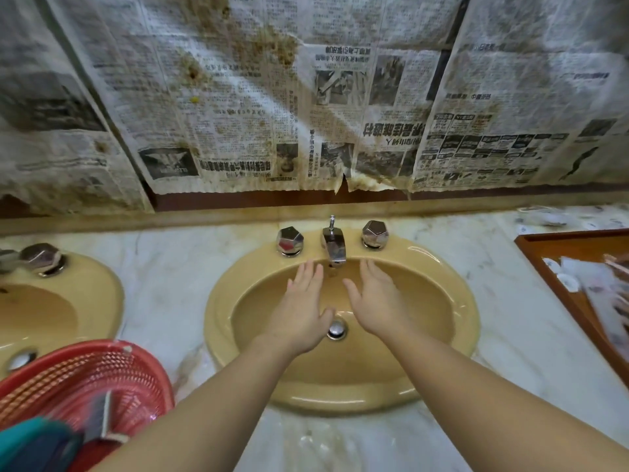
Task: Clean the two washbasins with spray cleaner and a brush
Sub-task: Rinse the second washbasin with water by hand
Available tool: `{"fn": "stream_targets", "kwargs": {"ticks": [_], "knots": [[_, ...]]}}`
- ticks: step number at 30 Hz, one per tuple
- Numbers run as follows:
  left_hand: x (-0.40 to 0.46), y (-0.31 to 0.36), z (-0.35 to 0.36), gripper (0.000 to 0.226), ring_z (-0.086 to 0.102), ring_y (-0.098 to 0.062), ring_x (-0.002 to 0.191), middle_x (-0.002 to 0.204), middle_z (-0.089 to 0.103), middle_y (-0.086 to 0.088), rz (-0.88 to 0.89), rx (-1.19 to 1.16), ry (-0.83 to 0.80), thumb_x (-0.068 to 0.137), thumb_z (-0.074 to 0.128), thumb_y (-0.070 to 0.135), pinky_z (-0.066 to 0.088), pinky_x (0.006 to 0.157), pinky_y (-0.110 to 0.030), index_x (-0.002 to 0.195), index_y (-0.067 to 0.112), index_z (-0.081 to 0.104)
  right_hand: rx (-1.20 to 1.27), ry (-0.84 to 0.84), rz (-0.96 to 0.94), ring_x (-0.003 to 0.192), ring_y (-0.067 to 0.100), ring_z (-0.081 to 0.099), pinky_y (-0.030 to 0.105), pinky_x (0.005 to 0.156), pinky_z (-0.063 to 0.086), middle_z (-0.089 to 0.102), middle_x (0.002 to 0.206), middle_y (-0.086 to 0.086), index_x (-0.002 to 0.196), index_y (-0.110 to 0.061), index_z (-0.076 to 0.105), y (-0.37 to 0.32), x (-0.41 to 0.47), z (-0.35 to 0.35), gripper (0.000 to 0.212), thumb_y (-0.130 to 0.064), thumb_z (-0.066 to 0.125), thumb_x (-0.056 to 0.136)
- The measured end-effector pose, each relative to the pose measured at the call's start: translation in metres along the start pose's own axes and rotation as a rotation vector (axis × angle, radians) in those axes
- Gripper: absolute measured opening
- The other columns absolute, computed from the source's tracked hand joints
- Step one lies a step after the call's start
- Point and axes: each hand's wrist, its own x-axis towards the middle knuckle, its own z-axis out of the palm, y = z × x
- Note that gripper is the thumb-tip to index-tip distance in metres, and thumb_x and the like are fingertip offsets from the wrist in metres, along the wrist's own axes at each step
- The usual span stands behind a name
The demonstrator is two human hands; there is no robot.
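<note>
Hands are extended side by side over the bowl of the mustard-yellow washbasin [442, 291] at the centre of the frame, both forearms entering from the bottom edge and converging toward the tap. Left hand [301, 308]: palm down, fingers straight and slightly spread, fingertips just below the basin's rear rim, thumb angled toward the chrome drain plug [337, 329]. It holds nothing. Right hand [376, 301]: turned partly on edge, fingers straight and close together, thumb spread toward the left hand, fingertips just beside the spout. It also holds nothing. Whether either hand touches the basin surface cannot be told.

Chrome spout [334, 248] stands on the rear rim between the two hands, with a faceted left tap handle [289, 240] and a faceted right tap handle [375, 234] on either side.

Second washbasin [68, 301], same colour, lies at the left edge of the frame, partly cut off, with one faceted handle [41, 258] on its rim. Both basins are set in a pale marble countertop [177, 267].

Red plastic basket [102, 379] sits at the lower left, overlapping the second basin's front rim. It contains blurred items: a teal object [30, 441] and a grey flat piece [100, 420]; their identity cannot be told.

Stained newspaper sheets [238, 114] cover the wall across the upper frame. Brown wooden tray [544, 253] occupies the right edge, holding blurred pale items.
</note>
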Motion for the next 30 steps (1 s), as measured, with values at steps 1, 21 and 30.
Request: {"fn": "stream_targets", "kwargs": {"ticks": [1,21,30], "knots": [[-0.009,-0.005,-0.005,0.084,-0.014,-0.013,0.155,0.169,-0.014,0.002,-0.023,0.010,0.012,0.102,0.050,0.043,-0.001,0.127,-0.037,0.163,0.019,-0.002,0.017,0.007,-0.028,0.154,0.024,0.022,0.037,0.125,0.021,0.023,0.168,0.007,0.160,-0.010,0.026,-0.009,-0.008,0.003,0.070,-0.051,0.037,0.106],[-0.298,-0.056,-0.058,0.062,0.039,-0.016,0.143,0.151,0.049,0.006,-0.616,-0.022,0.520,0.094,0.062,0.036,0.031,0.120,-0.037,0.152,0.026,0.043,0.176,-0.300,-0.703,0.129,0.030,0.053,0.037,0.101,0.041,0.061,0.138,0.006,0.138,-0.013,0.055,-0.162,-0.160,0.055,0.045,-0.041,0.050,0.102],[-0.383,-0.100,-0.066,0.059,0.047,-0.020,0.135,0.147,0.049,0.000,-0.940,-0.171,0.851,0.095,0.065,0.022,0.042,0.114,-0.043,0.151,0.021,0.043,0.391,-0.434,-0.576,0.112,0.021,0.062,0.025,0.089,0.039,0.068,0.118,-0.003,0.139,-0.025,0.058,-0.201,-0.180,0.069,0.039,-0.029,0.060,0.100]]}}
